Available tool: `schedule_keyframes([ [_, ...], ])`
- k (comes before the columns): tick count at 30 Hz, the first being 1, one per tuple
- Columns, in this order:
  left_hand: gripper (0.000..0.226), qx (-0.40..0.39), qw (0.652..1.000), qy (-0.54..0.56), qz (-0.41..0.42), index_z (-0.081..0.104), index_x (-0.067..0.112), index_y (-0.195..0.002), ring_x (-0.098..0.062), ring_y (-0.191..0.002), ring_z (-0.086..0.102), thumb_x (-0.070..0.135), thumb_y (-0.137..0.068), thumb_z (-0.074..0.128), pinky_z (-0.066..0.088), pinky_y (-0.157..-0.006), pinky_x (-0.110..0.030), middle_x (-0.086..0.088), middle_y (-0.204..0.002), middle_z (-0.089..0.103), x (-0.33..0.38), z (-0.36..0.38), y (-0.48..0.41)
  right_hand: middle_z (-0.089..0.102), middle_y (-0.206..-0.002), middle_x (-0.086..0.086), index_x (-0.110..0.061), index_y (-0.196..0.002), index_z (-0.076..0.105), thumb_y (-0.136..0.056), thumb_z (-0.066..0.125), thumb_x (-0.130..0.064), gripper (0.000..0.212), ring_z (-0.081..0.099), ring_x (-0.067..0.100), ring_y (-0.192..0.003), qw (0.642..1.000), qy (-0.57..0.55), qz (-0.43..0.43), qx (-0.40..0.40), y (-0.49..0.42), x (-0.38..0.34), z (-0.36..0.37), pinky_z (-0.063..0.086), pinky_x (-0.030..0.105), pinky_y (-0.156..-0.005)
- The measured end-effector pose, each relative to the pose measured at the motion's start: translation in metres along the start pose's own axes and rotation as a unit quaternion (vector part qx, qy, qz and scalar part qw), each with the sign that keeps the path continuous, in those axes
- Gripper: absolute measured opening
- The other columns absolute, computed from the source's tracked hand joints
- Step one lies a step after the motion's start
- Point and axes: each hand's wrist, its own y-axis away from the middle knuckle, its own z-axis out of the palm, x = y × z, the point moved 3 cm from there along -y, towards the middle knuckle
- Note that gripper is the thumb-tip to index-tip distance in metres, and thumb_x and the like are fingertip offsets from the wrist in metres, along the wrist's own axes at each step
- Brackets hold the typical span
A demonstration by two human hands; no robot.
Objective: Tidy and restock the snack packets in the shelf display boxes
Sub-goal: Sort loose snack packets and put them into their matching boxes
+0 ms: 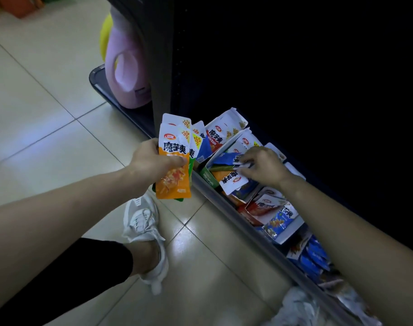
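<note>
My left hand [153, 160] grips a fanned stack of snack packets [174, 161], an orange one in front and green and blue ones behind, held upright above the floor just left of the shelf. My right hand [262, 167] reaches into a white display box [216, 154] on the bottom shelf and pinches a white-topped packet [234, 182] lying among blue, green and orange packets. A second box [226, 128] with red packets stands behind it. Further right, a box [292, 229] holds red and blue packets.
The grey shelf front rail [238, 220] runs diagonally from upper left to lower right. A pink detergent bottle [127, 74] stands on the neighbouring shelf base. My white shoe [145, 234] rests on the tiled floor [36, 118]. The shelf interior above is dark.
</note>
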Motion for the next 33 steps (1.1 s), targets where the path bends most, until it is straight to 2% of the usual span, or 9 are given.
schedule_keyframes([
  [2, 0.053, -0.002, 1.000, -0.001, 0.000, 0.060, 0.018, -0.123, -0.023, -0.094, 0.070, 0.028, -0.078, 0.085, 0.058, -0.088, -0.046, 0.000, -0.111, 0.071, -0.001, 0.000, 0.000, 0.069, -0.110, 0.012, -0.005, -0.108, 0.074, -0.083, 0.078, -0.019, 0.028, 0.063, 0.027, -0.102, 0.999, -0.022, 0.010, 0.036, 0.004, 0.008, -0.004, 0.051, 0.034, -0.092],
  [5, 0.052, -0.001, 1.000, 0.004, 0.002, 0.058, 0.019, -0.123, -0.021, -0.092, 0.068, 0.026, -0.079, 0.084, 0.057, -0.084, -0.044, 0.001, -0.110, 0.068, -0.002, 0.003, 0.003, 0.072, -0.100, 0.009, -0.006, -0.100, 0.076, -0.086, 0.074, -0.009, 0.014, 0.067, 0.022, -0.092, 0.991, -0.072, 0.034, 0.108, 0.007, 0.014, -0.015, 0.055, 0.037, -0.090],
  [7, 0.051, -0.003, 1.000, 0.003, 0.007, 0.057, 0.020, -0.123, -0.017, -0.089, 0.067, 0.026, -0.080, 0.083, 0.055, -0.078, -0.039, 0.002, -0.109, 0.067, -0.002, 0.006, 0.004, 0.072, -0.086, 0.004, -0.009, -0.093, 0.076, -0.089, 0.073, -0.014, 0.007, 0.066, 0.018, -0.082, 0.981, -0.101, 0.072, 0.148, 0.006, 0.018, -0.024, 0.057, 0.036, -0.079],
  [12, 0.046, -0.019, 0.999, 0.004, 0.028, 0.053, 0.024, -0.118, -0.010, -0.082, 0.064, 0.024, -0.082, 0.082, 0.051, -0.067, -0.030, 0.011, -0.097, 0.064, 0.002, 0.018, 0.007, 0.064, -0.069, 0.001, -0.010, -0.081, 0.072, -0.084, 0.079, -0.027, 0.019, 0.059, 0.012, -0.063, 0.971, -0.122, 0.084, 0.188, 0.004, 0.014, -0.036, 0.049, 0.024, -0.055],
  [14, 0.044, -0.022, 0.999, 0.007, 0.034, 0.052, 0.026, -0.115, -0.008, -0.080, 0.062, 0.024, -0.083, 0.081, 0.049, -0.064, -0.028, 0.015, -0.093, 0.061, 0.003, 0.024, 0.008, 0.066, -0.074, -0.002, -0.010, -0.085, 0.073, -0.079, 0.083, -0.023, 0.017, 0.061, 0.009, -0.068, 0.975, -0.148, 0.076, 0.147, 0.003, 0.011, -0.032, 0.052, 0.020, -0.060],
  [17, 0.043, -0.021, 0.999, 0.000, 0.042, 0.053, 0.026, -0.116, -0.009, -0.082, 0.063, 0.024, -0.083, 0.081, 0.048, -0.062, -0.027, 0.013, -0.095, 0.063, 0.007, 0.030, 0.009, 0.070, -0.092, 0.001, -0.009, -0.100, 0.075, -0.082, 0.080, -0.014, 0.019, 0.068, 0.014, -0.089, 0.981, -0.167, 0.068, 0.073, 0.005, 0.011, -0.028, 0.057, 0.026, -0.080],
  [26, 0.043, -0.054, 0.996, -0.028, 0.058, 0.058, 0.024, -0.117, -0.011, -0.085, 0.069, 0.022, -0.082, 0.082, 0.052, -0.062, -0.027, 0.010, -0.100, 0.069, 0.017, 0.064, 0.019, 0.070, -0.080, -0.001, -0.008, -0.088, 0.074, -0.090, 0.072, -0.021, 0.013, 0.068, 0.012, -0.075, 0.935, -0.212, 0.060, 0.278, 0.068, 0.026, -0.070, 0.057, 0.029, -0.071],
  [30, 0.040, -0.059, 0.995, -0.038, 0.072, 0.061, 0.021, -0.115, -0.012, -0.084, 0.070, 0.018, -0.081, 0.083, 0.053, -0.065, -0.028, 0.009, -0.097, 0.071, 0.020, 0.080, 0.027, 0.069, -0.084, 0.007, -0.005, -0.091, 0.070, -0.092, 0.069, -0.016, 0.011, 0.068, 0.022, -0.080, 0.909, -0.236, 0.084, 0.333, 0.103, 0.040, -0.082, 0.055, 0.037, -0.073],
  [33, 0.045, -0.057, 0.994, -0.046, 0.083, 0.062, 0.018, -0.119, -0.014, -0.086, 0.070, 0.019, -0.080, 0.084, 0.053, -0.064, -0.027, 0.005, -0.102, 0.072, 0.024, 0.089, 0.029, 0.069, -0.091, 0.010, -0.005, -0.098, 0.070, -0.094, 0.067, -0.016, 0.012, 0.067, 0.024, -0.087, 0.912, -0.211, 0.113, 0.334, 0.141, 0.059, -0.099, 0.057, 0.037, -0.075],
])
